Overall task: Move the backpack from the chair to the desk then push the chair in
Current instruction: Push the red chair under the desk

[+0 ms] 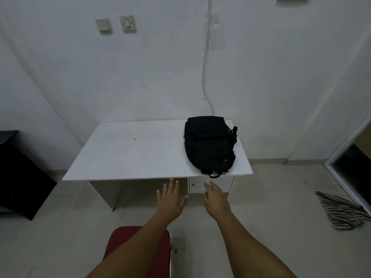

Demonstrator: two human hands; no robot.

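Two empty, spread hands [192, 199] just short of the desk-top backpack [209, 143].

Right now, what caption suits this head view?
Black backpack rests on the white desk; both empty hands hover above the red chair.

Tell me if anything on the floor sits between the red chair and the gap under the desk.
Nothing visible does. The tiled floor between the red chair and the open space under the desk looks bare. The striped cloth lies off to the right, clear of that path. The backpack is already on the desktop.
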